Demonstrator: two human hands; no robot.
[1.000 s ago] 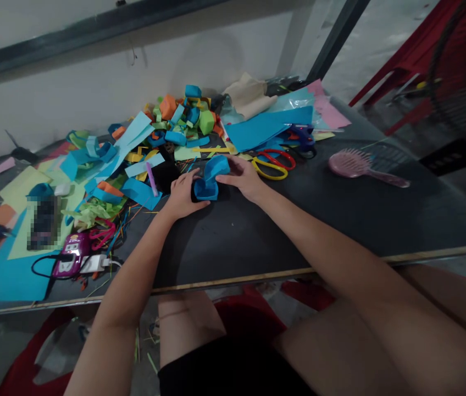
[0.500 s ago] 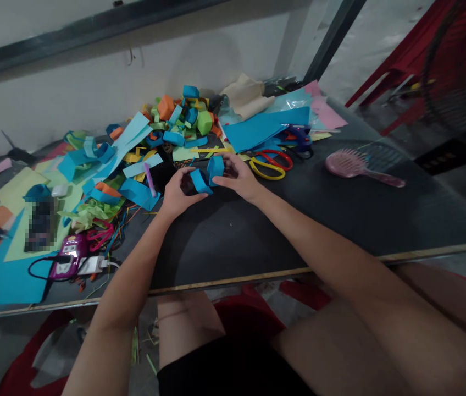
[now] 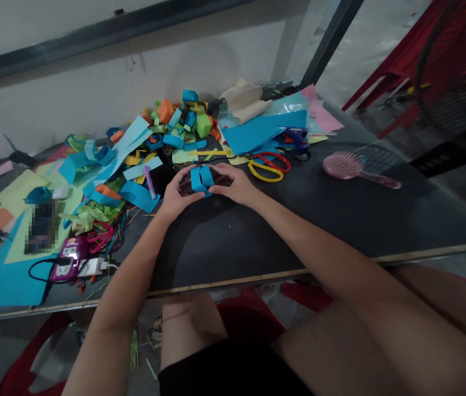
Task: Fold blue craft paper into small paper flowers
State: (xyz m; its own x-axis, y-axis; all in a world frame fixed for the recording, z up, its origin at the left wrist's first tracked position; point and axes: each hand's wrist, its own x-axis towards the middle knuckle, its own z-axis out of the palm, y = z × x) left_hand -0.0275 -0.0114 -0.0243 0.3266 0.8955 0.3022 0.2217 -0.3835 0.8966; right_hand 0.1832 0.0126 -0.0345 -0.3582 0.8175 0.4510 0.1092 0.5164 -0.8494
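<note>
Both hands meet over the dark table (image 3: 258,231) around a folded blue paper piece (image 3: 200,179). My left hand (image 3: 178,195) curls round its left side, fingers closed on it. My right hand (image 3: 233,182) pinches its right side from above. The paper is folded into a small compact shape with two upright flaps, held just above the tabletop. A purple strip (image 3: 149,181) lies just left of my left hand.
A heap of folded coloured paper scraps (image 3: 175,124) lies behind the hands. Yellow and red scissors (image 3: 269,165) and a blue sheet (image 3: 264,127) sit to the right, a pink hairbrush (image 3: 350,168) farther right. A purple device with cable (image 3: 67,263) lies at left.
The blue paper was spread out and pressed on the table; now it is lifted and folded smaller between both hands, which have drawn closer together.
</note>
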